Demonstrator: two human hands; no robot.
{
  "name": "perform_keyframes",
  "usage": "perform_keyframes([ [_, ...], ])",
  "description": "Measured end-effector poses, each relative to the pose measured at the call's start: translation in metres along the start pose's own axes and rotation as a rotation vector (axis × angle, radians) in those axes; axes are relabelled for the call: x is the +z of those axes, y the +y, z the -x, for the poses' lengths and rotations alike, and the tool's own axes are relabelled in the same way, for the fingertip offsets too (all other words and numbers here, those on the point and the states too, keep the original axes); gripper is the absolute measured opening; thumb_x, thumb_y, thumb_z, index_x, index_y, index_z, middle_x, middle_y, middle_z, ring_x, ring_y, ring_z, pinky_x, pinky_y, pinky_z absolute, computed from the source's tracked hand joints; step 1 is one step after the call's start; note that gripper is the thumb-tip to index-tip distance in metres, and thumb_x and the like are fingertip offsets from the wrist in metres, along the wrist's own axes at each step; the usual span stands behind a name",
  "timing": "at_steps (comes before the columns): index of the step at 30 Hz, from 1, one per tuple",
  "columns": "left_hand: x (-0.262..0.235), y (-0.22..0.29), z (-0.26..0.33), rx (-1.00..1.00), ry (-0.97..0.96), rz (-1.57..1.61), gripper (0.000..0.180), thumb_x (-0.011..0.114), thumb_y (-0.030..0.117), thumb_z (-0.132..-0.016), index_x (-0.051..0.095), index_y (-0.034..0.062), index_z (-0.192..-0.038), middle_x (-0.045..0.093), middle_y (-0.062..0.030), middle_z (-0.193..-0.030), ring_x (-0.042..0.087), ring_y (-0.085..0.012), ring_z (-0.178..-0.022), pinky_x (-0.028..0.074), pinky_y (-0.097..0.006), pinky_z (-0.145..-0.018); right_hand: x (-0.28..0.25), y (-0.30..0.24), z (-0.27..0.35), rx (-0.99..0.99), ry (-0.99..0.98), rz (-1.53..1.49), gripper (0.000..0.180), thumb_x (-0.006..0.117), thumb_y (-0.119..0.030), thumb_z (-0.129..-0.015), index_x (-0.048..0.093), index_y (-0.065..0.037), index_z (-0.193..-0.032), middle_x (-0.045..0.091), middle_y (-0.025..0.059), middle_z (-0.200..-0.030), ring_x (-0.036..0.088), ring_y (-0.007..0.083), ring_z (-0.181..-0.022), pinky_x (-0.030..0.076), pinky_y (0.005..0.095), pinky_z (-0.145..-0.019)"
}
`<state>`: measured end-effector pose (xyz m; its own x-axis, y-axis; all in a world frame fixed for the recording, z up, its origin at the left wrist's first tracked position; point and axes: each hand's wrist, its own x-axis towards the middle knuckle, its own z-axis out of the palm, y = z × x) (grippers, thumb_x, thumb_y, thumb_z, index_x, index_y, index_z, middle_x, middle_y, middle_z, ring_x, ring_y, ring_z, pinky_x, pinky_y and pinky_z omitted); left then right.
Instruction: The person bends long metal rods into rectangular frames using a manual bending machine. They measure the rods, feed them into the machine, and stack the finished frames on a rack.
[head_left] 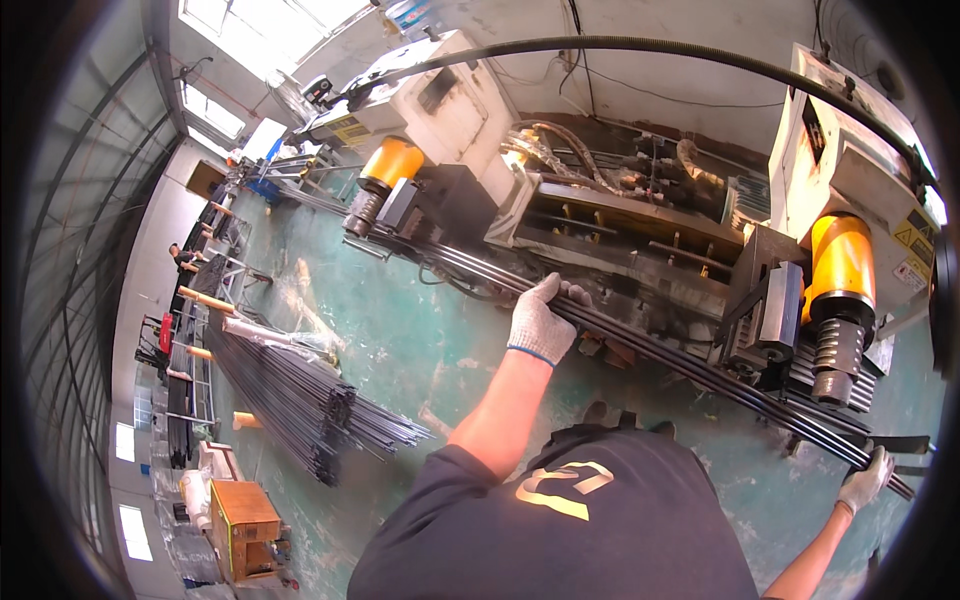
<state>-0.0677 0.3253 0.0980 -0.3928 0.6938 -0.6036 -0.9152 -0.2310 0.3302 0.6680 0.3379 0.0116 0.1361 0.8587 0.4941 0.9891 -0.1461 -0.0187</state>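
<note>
A bundle of long thin dark metal rods runs across the front of a large machine, from its left roller head to its right roller head. My left hand, in a grey knit glove, grips the bundle near its middle. In the same kind of glove, my right hand holds the rods' right end, just past the right head. Both arms are stretched out over the rods.
A big stack of similar dark rods lies on racks at the left over the green floor. An orange box stands at the lower left. Another person is far off at the left. A black hose arcs above the machine.
</note>
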Motion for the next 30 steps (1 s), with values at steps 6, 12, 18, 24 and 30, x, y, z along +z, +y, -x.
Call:
perform_keyframes([
  [6, -0.011, -0.007, -0.018, 0.056, -0.277, -0.237, 0.014, 0.060, 0.011, -0.107, 0.061, -0.0014, -0.102, 0.067, -0.0156, -0.098, 0.068, -0.0318, -0.095, 0.058, -0.050, -0.096, -0.017, 0.006, -0.034, -0.159, 0.043, -0.020, 0.013, 0.064, -0.011, -0.100, 0.065, 0.002, -0.097, 0.065, 0.0215, -0.097, 0.059, 0.0429, -0.100, 0.049, 0.0489, -0.092],
  [12, -0.018, -0.046, -0.010, -0.106, -0.382, -0.436, 0.020, 0.061, 0.015, -0.107, 0.068, -0.0024, -0.114, 0.072, -0.0170, -0.115, 0.067, -0.0320, -0.117, 0.050, -0.049, -0.113, 0.011, 0.040, -0.064, -0.015, -0.093, 0.116, 0.044, 0.065, 0.001, -0.089, 0.070, -0.005, -0.132, 0.069, 0.0235, -0.136, 0.059, 0.0416, -0.135, 0.043, 0.0522, -0.119],
  [18, 0.015, -0.099, -0.011, -0.089, -0.308, -0.380, 0.014, 0.066, 0.013, -0.105, 0.068, -0.0007, -0.108, 0.071, -0.0128, -0.108, 0.066, -0.0328, -0.113, 0.051, -0.049, -0.112, -0.005, 0.028, -0.100, 0.396, 0.263, 0.133, 0.037, 0.065, -0.008, -0.084, 0.073, -0.014, -0.119, 0.056, 0.0195, -0.152, 0.049, 0.0389, -0.144, 0.041, 0.0458, -0.119],
  [24, 0.021, -0.122, -0.014, -0.062, -0.217, -0.451, 0.019, 0.058, 0.014, -0.110, 0.065, -0.0019, -0.115, 0.069, -0.0140, -0.114, 0.066, -0.0316, -0.112, 0.053, -0.048, -0.108, 0.004, -0.018, -0.102, 1.065, 0.347, -2.023, 0.032, 0.073, -0.016, -0.097, 0.061, 0.003, -0.119, 0.068, 0.0191, -0.102, 0.074, 0.0354, -0.091, 0.063, 0.0446, -0.082],
  [30, 0.012, -0.146, -0.011, -0.178, -0.296, -0.444, 0.025, 0.057, 0.017, -0.111, 0.067, -0.0038, -0.120, 0.072, -0.0186, -0.123, 0.068, -0.0347, -0.121, 0.053, -0.050, -0.114, 0.021, -0.033, -0.117, 1.277, 0.092, -1.822, 0.021, 0.072, -0.006, -0.096, 0.070, 0.010, -0.108, 0.075, 0.0213, -0.101, 0.075, 0.0349, -0.091, 0.063, 0.0453, -0.086],
])
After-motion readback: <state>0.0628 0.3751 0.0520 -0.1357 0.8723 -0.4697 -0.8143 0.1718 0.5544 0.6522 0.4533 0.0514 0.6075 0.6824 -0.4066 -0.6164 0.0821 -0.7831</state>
